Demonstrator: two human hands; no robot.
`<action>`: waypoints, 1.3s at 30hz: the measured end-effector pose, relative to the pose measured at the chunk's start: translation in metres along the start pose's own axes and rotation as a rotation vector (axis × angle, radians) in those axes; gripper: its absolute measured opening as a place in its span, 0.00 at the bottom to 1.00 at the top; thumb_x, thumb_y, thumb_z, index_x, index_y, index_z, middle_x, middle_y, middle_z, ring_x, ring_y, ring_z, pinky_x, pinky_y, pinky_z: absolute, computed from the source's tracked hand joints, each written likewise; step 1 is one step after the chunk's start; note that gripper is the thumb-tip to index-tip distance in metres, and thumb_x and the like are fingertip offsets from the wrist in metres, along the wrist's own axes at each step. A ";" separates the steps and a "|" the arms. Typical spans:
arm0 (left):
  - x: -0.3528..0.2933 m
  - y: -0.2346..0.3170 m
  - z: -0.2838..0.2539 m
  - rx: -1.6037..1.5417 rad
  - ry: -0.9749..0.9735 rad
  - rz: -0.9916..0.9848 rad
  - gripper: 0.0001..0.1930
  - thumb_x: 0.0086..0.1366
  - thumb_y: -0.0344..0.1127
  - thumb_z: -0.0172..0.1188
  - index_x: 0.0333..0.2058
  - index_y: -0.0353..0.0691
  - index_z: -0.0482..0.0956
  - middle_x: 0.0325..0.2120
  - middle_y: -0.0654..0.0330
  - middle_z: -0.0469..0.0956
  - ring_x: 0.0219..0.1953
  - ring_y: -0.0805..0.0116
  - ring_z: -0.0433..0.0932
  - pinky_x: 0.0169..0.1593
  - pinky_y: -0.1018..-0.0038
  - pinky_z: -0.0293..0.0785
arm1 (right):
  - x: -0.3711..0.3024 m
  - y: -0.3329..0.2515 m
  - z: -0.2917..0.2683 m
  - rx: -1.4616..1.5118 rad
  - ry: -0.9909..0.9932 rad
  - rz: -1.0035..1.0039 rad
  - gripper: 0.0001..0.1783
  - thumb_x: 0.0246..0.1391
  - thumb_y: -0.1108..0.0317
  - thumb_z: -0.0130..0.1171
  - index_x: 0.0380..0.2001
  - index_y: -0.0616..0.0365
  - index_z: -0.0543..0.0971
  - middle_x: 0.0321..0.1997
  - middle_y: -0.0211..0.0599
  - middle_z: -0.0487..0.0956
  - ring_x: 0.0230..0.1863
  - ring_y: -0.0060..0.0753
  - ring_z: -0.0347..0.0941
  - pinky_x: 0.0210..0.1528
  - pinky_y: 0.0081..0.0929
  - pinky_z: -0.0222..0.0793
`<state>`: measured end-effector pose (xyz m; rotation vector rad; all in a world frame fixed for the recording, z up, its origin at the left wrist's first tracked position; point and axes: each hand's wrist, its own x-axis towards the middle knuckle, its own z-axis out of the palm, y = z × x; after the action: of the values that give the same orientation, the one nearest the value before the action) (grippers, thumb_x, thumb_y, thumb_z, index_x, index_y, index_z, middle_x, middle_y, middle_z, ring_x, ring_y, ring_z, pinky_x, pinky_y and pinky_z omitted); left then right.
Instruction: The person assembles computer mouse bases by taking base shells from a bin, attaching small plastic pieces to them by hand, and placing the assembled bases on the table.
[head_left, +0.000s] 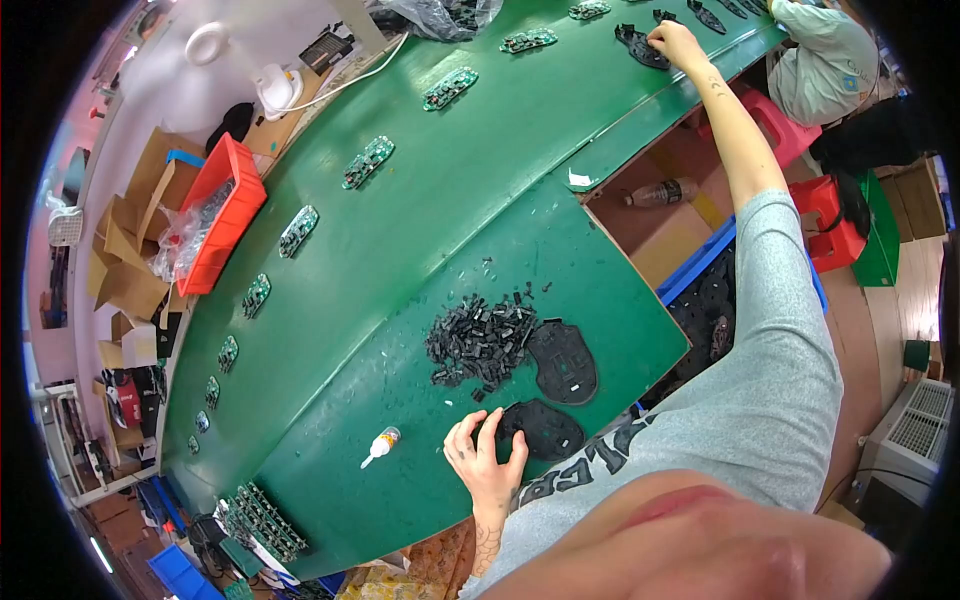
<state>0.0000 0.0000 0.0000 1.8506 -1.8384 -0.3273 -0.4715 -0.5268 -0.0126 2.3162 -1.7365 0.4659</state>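
My right hand (676, 46) stretches to the far end of the green bench, its fingers closed on the edge of a black plastic shell (642, 50). Near me, my left hand (484, 456) rests with curved fingers apart at the left edge of a black mouse-shaped base plate (548, 432); its thumb overlaps the plate's edge. Just beyond lies a second black base plate (564, 362). Beside it is a heap of small black plastic pieces (482, 340). A small white dropper bottle (385, 442) lies left of my left hand.
Green circuit boards (368, 162) stand spaced in a curved row along the bench (420, 220). A rack of boards (262, 522) sits lower left. A red bin (222, 215) and cartons line the left side. A blue crate (712, 300) lies under my right arm. Another person (825, 65) sits far right.
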 end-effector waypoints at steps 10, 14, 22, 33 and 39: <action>0.000 -0.001 -0.002 0.000 0.013 -0.001 0.21 0.42 0.34 0.64 0.40 0.44 0.76 0.41 0.60 0.68 0.45 0.59 0.65 0.50 0.64 0.59 | -0.020 -0.008 -0.012 0.234 0.082 0.052 0.08 0.46 0.70 0.57 0.32 0.56 0.80 0.29 0.36 0.73 0.33 0.35 0.72 0.38 0.26 0.67; 0.000 0.000 0.000 -0.004 0.016 -0.007 0.22 0.41 0.33 0.64 0.40 0.44 0.75 0.41 0.60 0.68 0.46 0.60 0.64 0.51 0.64 0.58 | -0.018 -0.006 -0.009 0.185 0.068 0.065 0.08 0.46 0.71 0.57 0.32 0.57 0.80 0.29 0.35 0.73 0.33 0.36 0.72 0.38 0.26 0.67; 0.001 0.001 0.000 -0.013 0.008 -0.011 0.22 0.41 0.33 0.64 0.40 0.44 0.75 0.41 0.60 0.68 0.46 0.60 0.64 0.50 0.64 0.59 | -0.011 0.011 0.007 0.232 0.142 0.501 0.24 0.41 0.45 0.59 0.32 0.54 0.81 0.30 0.40 0.79 0.35 0.37 0.75 0.40 0.29 0.68; 0.001 0.001 0.001 0.010 0.019 0.002 0.20 0.43 0.35 0.64 0.39 0.45 0.76 0.41 0.61 0.68 0.44 0.59 0.65 0.48 0.64 0.60 | -0.007 0.002 0.010 0.033 0.093 0.602 0.26 0.36 0.43 0.62 0.25 0.57 0.81 0.28 0.43 0.79 0.35 0.41 0.76 0.41 0.32 0.70; 0.001 0.001 -0.001 0.017 -0.001 -0.007 0.20 0.43 0.35 0.64 0.39 0.45 0.76 0.41 0.61 0.68 0.45 0.59 0.65 0.49 0.64 0.60 | -0.008 0.017 0.017 0.136 0.078 0.751 0.24 0.37 0.44 0.61 0.28 0.53 0.82 0.31 0.39 0.80 0.38 0.38 0.76 0.44 0.31 0.68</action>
<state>-0.0009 -0.0010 0.0015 1.8687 -1.8412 -0.3165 -0.4878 -0.5302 -0.0317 1.6043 -2.5599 0.7930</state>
